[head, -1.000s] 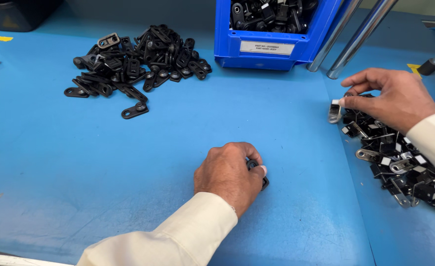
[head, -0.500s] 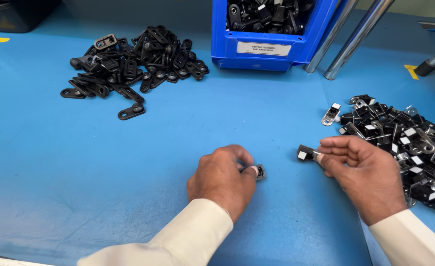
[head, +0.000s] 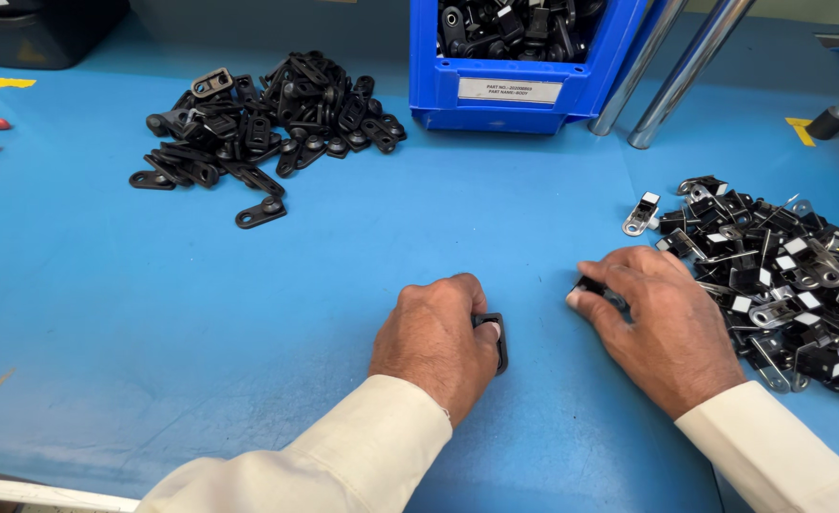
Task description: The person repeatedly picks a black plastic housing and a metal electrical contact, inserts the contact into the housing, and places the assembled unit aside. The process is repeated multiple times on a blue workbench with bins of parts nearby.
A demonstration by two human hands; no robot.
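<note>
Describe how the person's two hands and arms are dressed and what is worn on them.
Both hands, the left hand and the right hand, are bare, with no gloves. No ring or watch shows on either. Each arm wears a long cream sleeve: the left sleeve and the right sleeve both end in a plain cuff at the wrist, with no markings visible.

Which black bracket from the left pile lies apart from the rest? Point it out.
The lone flat bracket at the pile's near edge. It lies by itself on the blue table, just clear of the heap of black brackets, which overlap one another.
</note>
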